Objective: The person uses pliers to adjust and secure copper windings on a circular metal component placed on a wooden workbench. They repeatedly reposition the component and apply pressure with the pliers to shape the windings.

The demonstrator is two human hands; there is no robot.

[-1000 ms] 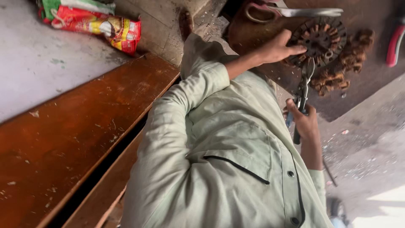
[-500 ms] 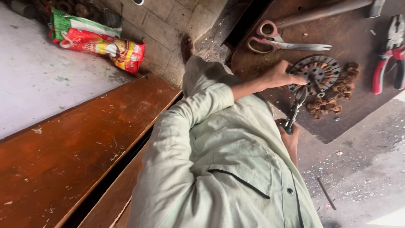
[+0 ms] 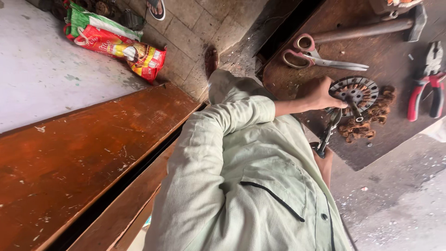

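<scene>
My left hand (image 3: 318,93) reaches over a dark wooden board (image 3: 395,51) and grips the rim of a round metal motor stator (image 3: 360,89) with copper windings. My right hand (image 3: 324,160), mostly hidden behind my pale green shirt, holds a pair of dark pliers (image 3: 329,130). The pliers' jaws touch the stator's lower left edge. A clump of pulled copper wire (image 3: 371,123) lies right beside the stator on the board.
Pink-handled scissors (image 3: 320,58), a hammer (image 3: 371,29) and red-handled pliers (image 3: 429,81) lie on the board. A brown wooden bench (image 3: 93,153) runs along my left. Colourful bags (image 3: 121,44) lie on the concrete floor. My sandalled foot (image 3: 211,59) rests on the paving.
The view has shifted, and more of the board and its tools now show. Both hands stay at the stator, the pliers still against its edge.
</scene>
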